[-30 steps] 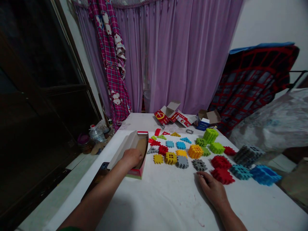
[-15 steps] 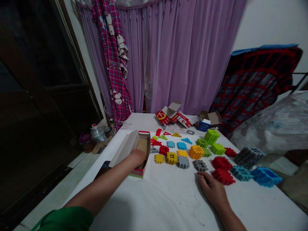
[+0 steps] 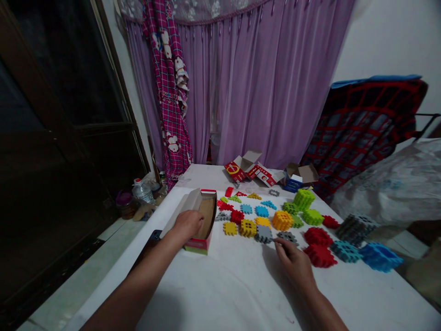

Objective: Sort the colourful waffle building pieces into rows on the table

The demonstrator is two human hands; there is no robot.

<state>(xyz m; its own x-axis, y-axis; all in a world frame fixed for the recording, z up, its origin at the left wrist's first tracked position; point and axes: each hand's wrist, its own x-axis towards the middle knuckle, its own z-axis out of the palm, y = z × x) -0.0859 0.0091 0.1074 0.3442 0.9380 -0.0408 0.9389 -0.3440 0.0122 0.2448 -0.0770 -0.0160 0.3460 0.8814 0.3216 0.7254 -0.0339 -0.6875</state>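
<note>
My left hand (image 3: pixel 189 224) is over the open long cardboard box (image 3: pixel 198 245), its fingers curled down inside the near wall. Whatever they hold, if anything, is hidden. My right hand (image 3: pixel 295 261) is just above the white table, thumb and forefinger stretched toward the right edge of a grey square interlocking tile (image 3: pixel 264 233). Whether the fingertips touch this tile is unclear. A dark grey windowed tile (image 3: pixel 288 237) lies just beyond the hand. Close by are a yellow windowed block (image 3: pixel 248 228), a flat yellow tile (image 3: pixel 230 228) and stacked red tiles (image 3: pixel 320 255).
Blue tiles (image 3: pixel 381 256), teal tiles (image 3: pixel 346 251), a dark grey stack (image 3: pixel 356 228), an orange stack (image 3: pixel 282 220) and lime green stacks (image 3: pixel 304 199) stand to the right. Opened red boxes (image 3: pixel 257 171) and a blue box (image 3: pixel 292 183) sit at the back. A phone (image 3: pixel 155 235) lies left of the long box.
My right hand has lifted and moved left toward the grey tile, its fingers stretching out. My left hand reached deeper into the box, then drew back toward its near left side.
</note>
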